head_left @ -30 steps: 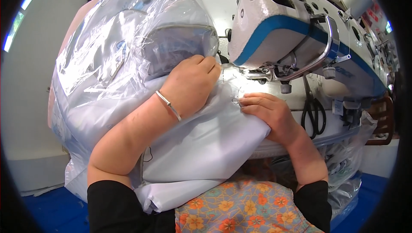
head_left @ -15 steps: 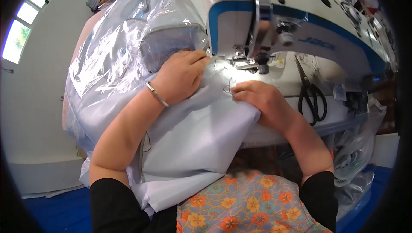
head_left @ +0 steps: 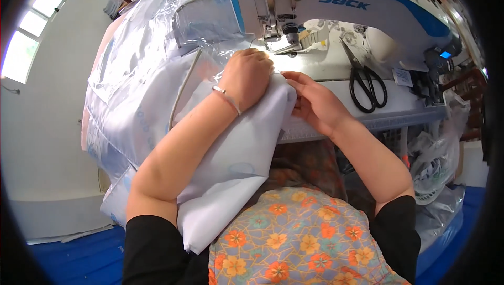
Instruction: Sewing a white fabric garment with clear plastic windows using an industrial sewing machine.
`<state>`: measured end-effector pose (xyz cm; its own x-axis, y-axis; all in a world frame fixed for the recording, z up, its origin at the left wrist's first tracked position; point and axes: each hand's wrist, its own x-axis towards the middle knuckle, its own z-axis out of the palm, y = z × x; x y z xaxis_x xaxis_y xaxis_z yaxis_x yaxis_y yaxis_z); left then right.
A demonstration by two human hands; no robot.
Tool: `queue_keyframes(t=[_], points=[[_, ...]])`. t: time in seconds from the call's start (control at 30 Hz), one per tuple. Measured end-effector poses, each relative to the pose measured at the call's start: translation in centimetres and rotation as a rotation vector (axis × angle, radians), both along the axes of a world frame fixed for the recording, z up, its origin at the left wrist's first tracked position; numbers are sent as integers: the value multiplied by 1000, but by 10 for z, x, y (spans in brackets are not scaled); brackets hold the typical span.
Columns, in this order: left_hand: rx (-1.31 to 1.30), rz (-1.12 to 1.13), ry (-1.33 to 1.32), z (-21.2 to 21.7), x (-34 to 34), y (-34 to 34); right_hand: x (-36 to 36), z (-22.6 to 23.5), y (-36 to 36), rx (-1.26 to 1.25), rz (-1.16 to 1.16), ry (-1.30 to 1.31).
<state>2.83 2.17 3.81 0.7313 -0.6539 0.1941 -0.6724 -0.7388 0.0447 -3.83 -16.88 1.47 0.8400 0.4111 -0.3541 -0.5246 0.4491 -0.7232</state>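
White cloth point(head_left: 239, 143) now bunches up b/w the two hands; ½ sec ago it lay flatter under the R fingers. L hand point(head_left: 247, 77) has come in close to R hand point(head_left: 317, 101), knuckles up, fingers bent down on the cloth; tips hidden, so can't tell if they pinch. R hand has gone from lying on top to curling round the cloth's folded edge, fingers nearly closed on it. Grey piping point(head_left: 185, 88) now shows L of the L fingers, clear film point(head_left: 126, 69) beyond. Sewing machine point(head_left: 336, 6) is just past the fingertips; scissors point(head_left: 358, 66) R of R fingers, apart. Prob means cloth's being regripped, not just held flat.
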Motion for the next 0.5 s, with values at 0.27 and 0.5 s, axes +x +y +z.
queue_keyframes(t=[0.27, 0.5], points=[[-222, -189, 52, -11, 11, 39, 40, 11, -8, -602, 252, -341], [-182, -200, 82, -1, 6, 23, 24, -11, 6, -776, 247, -665]])
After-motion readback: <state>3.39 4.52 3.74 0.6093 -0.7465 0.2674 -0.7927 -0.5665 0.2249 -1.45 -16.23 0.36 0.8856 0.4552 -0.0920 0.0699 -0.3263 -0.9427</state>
